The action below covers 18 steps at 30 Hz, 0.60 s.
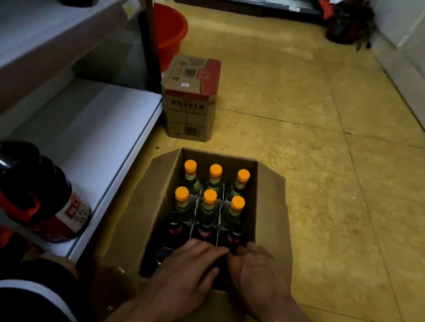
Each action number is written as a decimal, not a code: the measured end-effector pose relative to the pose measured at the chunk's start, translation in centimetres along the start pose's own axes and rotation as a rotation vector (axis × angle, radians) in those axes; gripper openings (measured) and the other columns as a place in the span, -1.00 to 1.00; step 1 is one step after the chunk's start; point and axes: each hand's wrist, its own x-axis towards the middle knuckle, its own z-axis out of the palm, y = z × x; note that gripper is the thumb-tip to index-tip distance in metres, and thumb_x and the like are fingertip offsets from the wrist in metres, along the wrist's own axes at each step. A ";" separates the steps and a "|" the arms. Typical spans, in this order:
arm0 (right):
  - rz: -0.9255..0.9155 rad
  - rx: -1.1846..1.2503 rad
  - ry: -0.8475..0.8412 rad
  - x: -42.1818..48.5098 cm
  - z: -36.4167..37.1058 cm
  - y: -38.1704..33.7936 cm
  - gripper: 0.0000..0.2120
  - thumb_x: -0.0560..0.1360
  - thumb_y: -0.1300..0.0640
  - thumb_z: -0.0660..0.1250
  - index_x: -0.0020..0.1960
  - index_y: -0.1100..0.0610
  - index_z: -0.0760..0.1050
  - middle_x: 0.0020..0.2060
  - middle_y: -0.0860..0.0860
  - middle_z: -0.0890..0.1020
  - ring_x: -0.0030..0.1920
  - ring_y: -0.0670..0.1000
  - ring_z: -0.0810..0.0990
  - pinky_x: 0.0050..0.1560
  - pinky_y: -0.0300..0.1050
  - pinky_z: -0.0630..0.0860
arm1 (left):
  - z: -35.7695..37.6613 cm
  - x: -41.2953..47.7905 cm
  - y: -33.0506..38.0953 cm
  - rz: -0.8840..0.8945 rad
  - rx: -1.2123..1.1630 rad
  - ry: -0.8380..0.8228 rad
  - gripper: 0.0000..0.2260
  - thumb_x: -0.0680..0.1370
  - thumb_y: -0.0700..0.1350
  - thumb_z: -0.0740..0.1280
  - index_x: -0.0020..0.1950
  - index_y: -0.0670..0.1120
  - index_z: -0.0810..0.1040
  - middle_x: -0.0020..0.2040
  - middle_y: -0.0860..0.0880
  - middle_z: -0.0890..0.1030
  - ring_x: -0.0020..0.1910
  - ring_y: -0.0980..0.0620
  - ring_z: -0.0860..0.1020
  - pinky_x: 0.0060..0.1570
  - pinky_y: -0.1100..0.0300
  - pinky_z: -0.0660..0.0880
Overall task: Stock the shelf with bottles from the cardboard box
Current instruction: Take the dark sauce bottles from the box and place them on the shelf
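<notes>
Head view: the open brown cardboard box (269, 213) stands on the floor beside the white lower shelf (87, 125). The left hand (185, 264) and right hand (255, 272) reach into its near row, fingertips meeting. Whether either grips anything cannot be told. Dark bottles (204, 232) stand just beyond the fingertips, with orange-capped bottles (210, 196) farther back.

The sealed carton (191, 97), at twelve o'clock of the open cardboard box (268, 205), carries a band of Chinese characters that seem to read 特级金标生抽, a barcode below, QR codes on top. The label of the dark jug (35, 197) at nine o'clock is too blurred to read.
</notes>
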 end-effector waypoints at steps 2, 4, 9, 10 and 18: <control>-0.001 -0.083 -0.023 0.6 0.4 -0.5 -0.70 0.67 0.10 0.16 0.37 0.05 0.47 0.29 0.09 0.59 0.30 0.14 0.49 0.36 0.00 0.34 | 0.3 -0.1 -0.2 -0.041 -0.030 -0.028 -0.56 0.69 0.04 0.17 0.58 0.17 0.26 0.37 0.20 0.43 0.34 0.23 0.33 0.38 0.30 0.30; -0.020 -0.113 -0.042 0.9 0.3 -0.4 -0.73 0.66 0.07 0.20 0.33 0.06 0.49 0.23 0.08 0.63 0.25 0.14 0.55 0.31 0.00 0.39 | 0.4 -0.1 -0.6 -0.069 -0.048 -0.052 -0.53 0.68 0.04 0.19 0.59 0.21 0.21 0.39 0.23 0.42 0.35 0.26 0.31 0.41 0.27 0.30; -0.083 0.081 0.052 0.2 -0.1 0.7 -0.67 0.62 -0.07 0.17 0.29 0.05 0.47 0.15 0.07 0.63 0.19 0.14 0.55 0.27 -0.04 0.43 | 0.7 0.1 -1.5 -0.174 -0.137 -0.131 -0.45 0.64 0.04 0.27 0.59 0.29 0.16 0.42 0.25 0.38 0.40 0.29 0.26 0.46 0.24 0.29; -0.088 0.149 0.092 -0.1 -0.3 0.9 -0.66 0.61 -0.10 0.16 0.29 0.04 0.46 0.15 0.04 0.62 0.20 0.11 0.52 0.23 -0.04 0.42 | 0.6 0.1 -1.5 -0.181 -0.152 -0.140 -0.43 0.63 0.05 0.29 0.59 0.30 0.15 0.41 0.26 0.37 0.41 0.29 0.26 0.46 0.26 0.28; -0.032 0.537 0.579 -1.5 -4.8 1.6 -0.74 0.45 -0.22 0.21 -0.06 -0.08 0.52 -0.25 -0.31 0.43 -0.14 -0.22 0.41 -0.25 -0.38 0.31 | 0.4 1.1 -0.6 -0.308 -0.395 -0.189 -0.28 0.43 0.28 0.45 0.46 0.55 0.10 0.43 0.30 0.43 0.42 0.11 0.40 0.40 -0.04 0.43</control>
